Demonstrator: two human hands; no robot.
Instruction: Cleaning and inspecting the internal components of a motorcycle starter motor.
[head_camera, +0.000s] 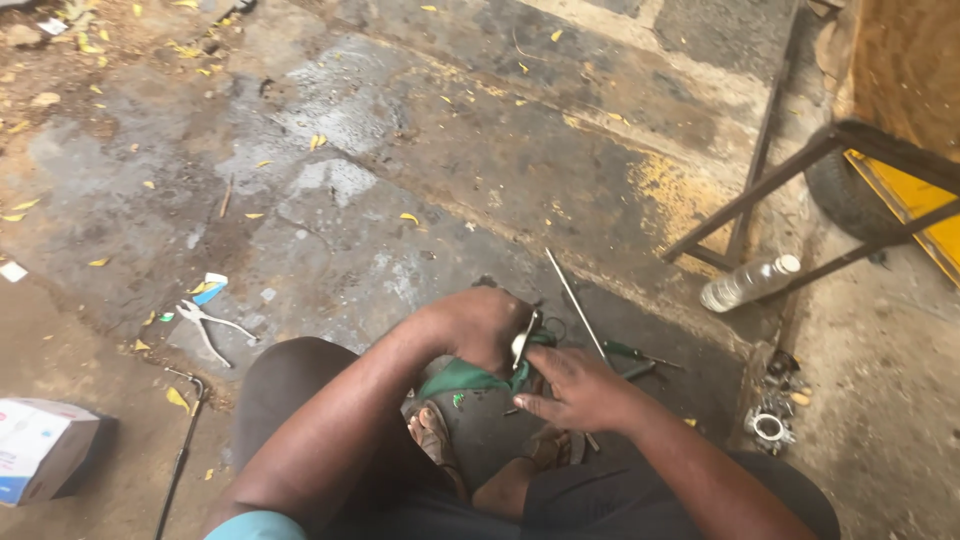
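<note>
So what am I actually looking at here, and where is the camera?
The camera sits on a person's head and looks down at their own lap, so you see both bare arms from above. The person sits low over a stained concrete floor. The left hand grips a shiny metal part wrapped partly in a green cloth; the right hand rests flat beside it, fingers stretched out. Around them lie pliers, a thin metal rod, green-handled screwdrivers, a clear plastic bottle, a cardboard box and small metal parts.
</note>
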